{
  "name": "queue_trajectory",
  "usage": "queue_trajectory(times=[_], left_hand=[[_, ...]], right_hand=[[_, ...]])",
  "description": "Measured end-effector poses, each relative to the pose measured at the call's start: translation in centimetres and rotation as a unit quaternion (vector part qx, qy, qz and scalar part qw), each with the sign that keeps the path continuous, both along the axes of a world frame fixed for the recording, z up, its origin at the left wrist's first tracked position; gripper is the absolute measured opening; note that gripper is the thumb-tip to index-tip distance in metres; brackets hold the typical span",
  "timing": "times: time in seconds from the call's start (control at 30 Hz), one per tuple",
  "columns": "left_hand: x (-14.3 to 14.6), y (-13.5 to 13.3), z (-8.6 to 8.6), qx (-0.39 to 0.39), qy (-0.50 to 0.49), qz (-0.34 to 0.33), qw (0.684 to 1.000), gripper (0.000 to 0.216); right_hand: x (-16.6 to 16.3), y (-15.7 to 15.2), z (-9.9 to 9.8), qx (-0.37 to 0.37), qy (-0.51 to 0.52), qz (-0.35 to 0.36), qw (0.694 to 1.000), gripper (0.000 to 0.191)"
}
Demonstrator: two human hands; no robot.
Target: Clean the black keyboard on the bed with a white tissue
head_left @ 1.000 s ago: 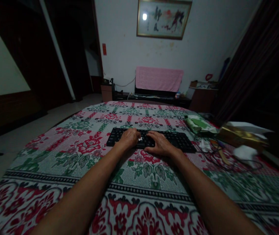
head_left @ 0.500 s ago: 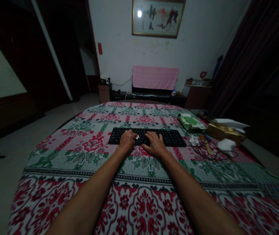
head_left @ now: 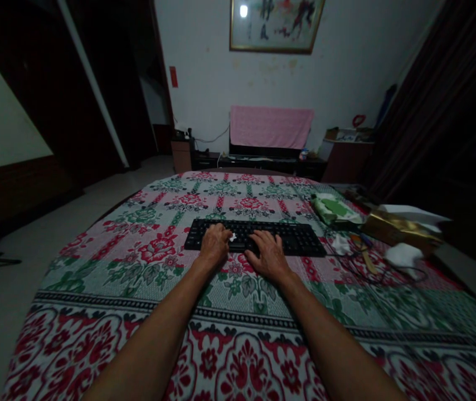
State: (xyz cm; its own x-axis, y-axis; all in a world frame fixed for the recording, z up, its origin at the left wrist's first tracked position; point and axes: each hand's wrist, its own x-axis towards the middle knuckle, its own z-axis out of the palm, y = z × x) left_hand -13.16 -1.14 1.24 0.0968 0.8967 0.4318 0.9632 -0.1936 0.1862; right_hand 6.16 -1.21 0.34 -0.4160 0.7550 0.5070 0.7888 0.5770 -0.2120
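Note:
A black keyboard [head_left: 300, 238] lies across the patterned tablecloth in front of me. My left hand [head_left: 215, 243] is over its left half, fingers curled and closed. A small piece of white tissue [head_left: 233, 236] pokes out at the thumb and index fingertips. My right hand [head_left: 270, 255] rests at the middle of the keyboard's front edge. Its fingers are spread over the keys, the thumb lies apart near the cloth, and nothing shows in its grasp.
To the right lie a green-and-white pack [head_left: 335, 210], a gold tissue box [head_left: 401, 227], crumpled white tissue [head_left: 404, 256], a flat wooden-looking stick [head_left: 369, 262] and a loose black cable [head_left: 357, 274]. A flowered tablecloth [head_left: 154, 278] covers the table. Beyond it, a pink cloth [head_left: 270, 127] drapes a screen.
The view has tilted down and shifted slightly, so the background sits higher and the right-hand items farther right. Both hands stay at the keyboard, with only slight finger movement.

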Motion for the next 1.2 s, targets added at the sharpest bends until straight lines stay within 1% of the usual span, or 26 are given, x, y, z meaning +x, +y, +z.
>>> queue_trajectory(times=[0.07,0.2,0.27,0.37,0.5,0.57,0.67,0.8,0.9,1.03,1.1,1.2], left_hand=[[0.0,-0.1,0.0,0.008,-0.013,-0.003,1.000,0.025],[0.4,-0.3,0.2,0.008,-0.029,-0.057,0.998,0.027],[0.3,-0.4,0.4,-0.005,-0.023,-0.069,0.997,0.028],[-0.4,-0.4,0.8,-0.024,-0.008,-0.059,0.998,0.029],[-1.2,-0.2,1.0,-0.018,-0.024,-0.031,0.999,0.030],[-1.0,-0.1,0.7,-0.013,-0.033,-0.043,0.998,0.030],[-0.3,-0.2,0.3,-0.010,-0.031,-0.080,0.996,0.030],[0.0,-0.4,0.1,-0.004,-0.028,-0.104,0.994,0.027],[-0.4,-0.6,0.2,0.001,-0.017,-0.100,0.995,0.025],[-0.6,-0.6,0.3,0.002,-0.020,-0.064,0.998,0.022],[-0.2,-0.6,0.2,0.003,-0.026,-0.074,0.997,0.023],[0.6,-0.7,0.0,0.000,-0.013,-0.110,0.994,0.024]], right_hand=[[0.0,0.1,-0.1,-0.002,0.003,-0.001,1.000,0.042],[-0.1,0.1,-0.2,-0.006,0.006,-0.002,1.000,0.043],[-0.1,0.0,-0.1,-0.008,0.006,-0.002,1.000,0.043],[-0.1,0.0,0.0,-0.010,0.006,-0.002,1.000,0.042],[-0.1,0.0,-0.1,-0.009,0.005,-0.003,1.000,0.042],[-0.1,0.1,-0.2,-0.009,0.006,-0.004,1.000,0.042],[-0.1,0.0,-0.2,-0.014,0.008,-0.003,1.000,0.043],[-0.2,-0.1,0.1,-0.021,0.006,-0.006,1.000,0.042],[-0.2,-0.1,0.0,-0.018,0.005,-0.005,1.000,0.042],[-0.1,0.1,-0.3,-0.008,0.010,-0.001,1.000,0.042],[-0.1,0.1,-0.4,-0.005,0.011,0.002,1.000,0.042],[-0.1,0.1,-0.3,-0.003,0.009,0.002,1.000,0.043]])
